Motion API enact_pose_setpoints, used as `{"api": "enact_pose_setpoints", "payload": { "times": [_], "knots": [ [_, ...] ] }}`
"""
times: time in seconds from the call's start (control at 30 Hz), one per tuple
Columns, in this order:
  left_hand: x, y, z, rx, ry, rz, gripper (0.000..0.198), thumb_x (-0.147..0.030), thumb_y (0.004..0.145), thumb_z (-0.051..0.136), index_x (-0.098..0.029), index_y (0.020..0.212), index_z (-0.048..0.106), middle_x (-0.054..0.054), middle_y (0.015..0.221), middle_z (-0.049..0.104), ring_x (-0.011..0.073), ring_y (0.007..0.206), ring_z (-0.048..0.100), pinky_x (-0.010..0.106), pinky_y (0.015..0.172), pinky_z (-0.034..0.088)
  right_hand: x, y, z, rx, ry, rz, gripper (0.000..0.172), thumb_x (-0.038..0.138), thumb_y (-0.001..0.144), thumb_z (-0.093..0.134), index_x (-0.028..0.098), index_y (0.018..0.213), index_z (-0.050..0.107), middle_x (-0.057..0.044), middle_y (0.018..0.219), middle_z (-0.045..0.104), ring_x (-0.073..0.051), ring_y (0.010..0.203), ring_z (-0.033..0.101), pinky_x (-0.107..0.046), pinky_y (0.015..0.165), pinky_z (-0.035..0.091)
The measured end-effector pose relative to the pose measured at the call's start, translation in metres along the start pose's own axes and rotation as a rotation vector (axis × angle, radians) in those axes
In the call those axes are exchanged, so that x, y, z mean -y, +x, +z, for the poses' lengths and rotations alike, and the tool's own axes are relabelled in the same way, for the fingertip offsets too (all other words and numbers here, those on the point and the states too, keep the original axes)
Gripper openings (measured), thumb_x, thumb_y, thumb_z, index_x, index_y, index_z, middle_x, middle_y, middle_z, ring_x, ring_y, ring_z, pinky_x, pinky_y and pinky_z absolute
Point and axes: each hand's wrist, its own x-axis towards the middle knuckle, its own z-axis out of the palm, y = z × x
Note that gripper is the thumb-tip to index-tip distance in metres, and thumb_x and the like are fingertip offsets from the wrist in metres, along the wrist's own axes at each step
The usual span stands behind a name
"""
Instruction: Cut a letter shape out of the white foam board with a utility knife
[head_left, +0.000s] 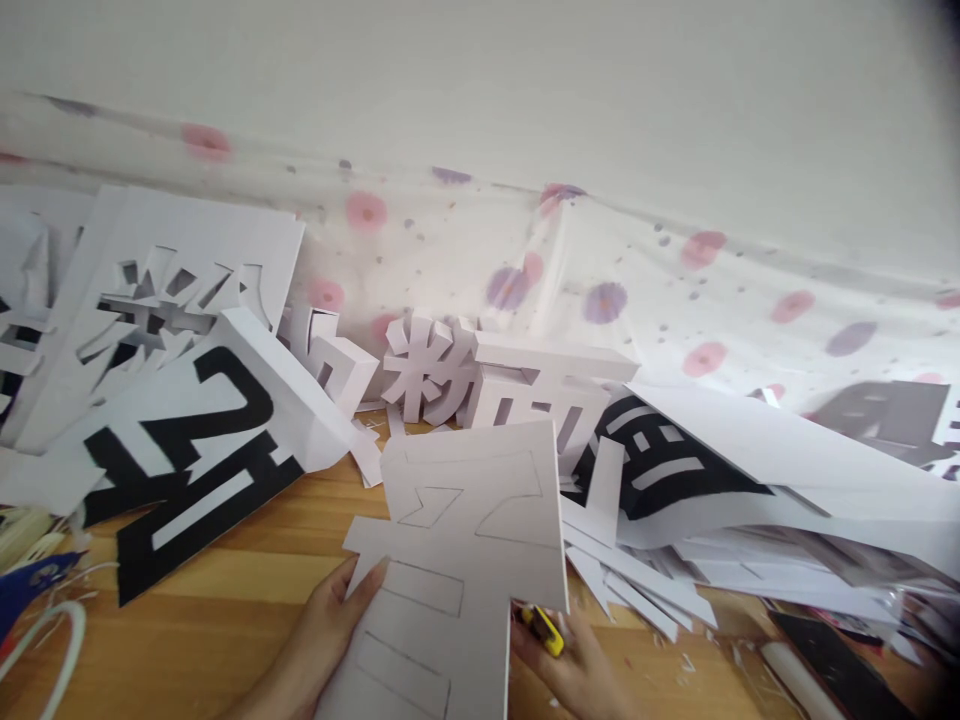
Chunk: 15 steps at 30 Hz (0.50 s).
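Note:
A white foam board (pixel 450 560) with pencilled outlines of a character is tilted up in front of me, its edges partly cut to shape. My left hand (pixel 330 625) grips its left edge, thumb on the face and fingers behind. At the board's right edge, my right hand (pixel 562 660) is closed around a yellow-and-black utility knife (pixel 543 630). Part of that hand is hidden by the board, and the blade is not visible. Just beyond the board stand white three-dimensional characters (pixel 427 370).
Black-printed paper letters (pixel 202 450) lean at the left against more white boards (pixel 270 250). On the right lie a curled black-and-white sheet (pixel 660 450) and cut white strips (pixel 637 580). A white cable (pixel 71 640) loops at the left of the wooden table (pixel 247 580). Flowered plastic sheeting (pixel 465 240) covers the wall.

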Motion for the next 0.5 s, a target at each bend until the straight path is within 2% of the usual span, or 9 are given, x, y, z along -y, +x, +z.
{"api": "enact_pose_setpoints", "payload": {
  "times": [0.17, 0.27, 0.33, 0.4, 0.43, 0.47, 0.5],
  "knots": [
    [-0.007, 0.001, -0.002, -0.028, -0.028, -0.015, 0.041, -0.05, 0.067, 0.066, -0.017, 0.092, 0.065, 0.007, 0.089, 0.071, 0.0279, 0.085, 0.064, 0.034, 0.074, 0.047, 0.002, 0.006, -0.018, 0.251, 0.219, -0.033, 0.029, 0.047, 0.079, 0.054, 0.022, 0.09, 0.062, -0.003, 0.071, 0.057, -0.014, 0.062, 0.053, -0.028, 0.059, 0.047],
    [-0.009, 0.003, -0.005, -0.049, 0.001, -0.015, 0.04, -0.051, 0.069, 0.064, -0.016, 0.091, 0.064, 0.008, 0.089, 0.07, 0.0283, 0.085, 0.063, 0.034, 0.073, 0.047, 0.016, 0.005, -0.029, 0.328, 0.466, 0.031, 0.041, 0.059, 0.073, 0.055, 0.024, 0.094, 0.054, -0.001, 0.069, 0.052, -0.012, 0.056, 0.047, -0.024, 0.052, 0.041],
    [-0.01, 0.004, -0.008, -0.043, 0.012, -0.016, 0.039, -0.05, 0.07, 0.064, -0.016, 0.09, 0.064, 0.008, 0.089, 0.07, 0.0284, 0.084, 0.063, 0.034, 0.072, 0.047, 0.026, 0.003, -0.037, 0.365, 0.617, 0.089, 0.046, 0.065, 0.068, 0.056, 0.025, 0.089, 0.048, 0.0, 0.069, 0.049, -0.01, 0.05, 0.039, -0.022, 0.045, 0.035],
    [-0.011, 0.004, -0.009, -0.027, 0.012, -0.023, 0.037, -0.049, 0.07, 0.064, -0.016, 0.088, 0.064, 0.008, 0.087, 0.07, 0.028, 0.083, 0.063, 0.034, 0.073, 0.046, 0.033, 0.001, -0.044, 0.511, 0.68, 0.096, 0.045, 0.065, 0.066, 0.057, 0.025, 0.082, 0.043, 0.003, 0.058, 0.043, -0.008, 0.044, 0.03, -0.021, 0.041, 0.029],
    [-0.012, 0.003, -0.01, -0.017, 0.015, -0.023, 0.036, -0.049, 0.07, 0.064, -0.016, 0.087, 0.064, 0.007, 0.086, 0.07, 0.0278, 0.082, 0.064, 0.035, 0.074, 0.046, 0.034, 0.001, -0.046, 0.535, 0.698, 0.102, 0.043, 0.063, 0.067, 0.058, 0.025, 0.082, 0.042, 0.004, 0.056, 0.043, -0.008, 0.044, 0.028, -0.021, 0.042, 0.029],
    [-0.013, 0.003, -0.009, -0.012, 0.018, -0.022, 0.036, -0.049, 0.07, 0.064, -0.016, 0.086, 0.064, 0.007, 0.084, 0.071, 0.0278, 0.081, 0.064, 0.035, 0.074, 0.046, 0.033, 0.002, -0.048, 0.48, 0.73, 0.104, 0.042, 0.062, 0.068, 0.059, 0.025, 0.079, 0.041, 0.005, 0.055, 0.043, -0.007, 0.043, 0.029, -0.02, 0.042, 0.028],
    [-0.013, 0.003, -0.009, -0.014, 0.019, -0.021, 0.037, -0.05, 0.069, 0.064, -0.016, 0.085, 0.064, 0.007, 0.082, 0.071, 0.028, 0.08, 0.064, 0.035, 0.074, 0.046, 0.031, 0.003, -0.049, 0.47, 0.716, 0.114, 0.042, 0.06, 0.068, 0.06, 0.024, 0.078, 0.041, 0.004, 0.056, 0.046, -0.008, 0.044, 0.035, -0.02, 0.043, 0.03]
  ]
}}
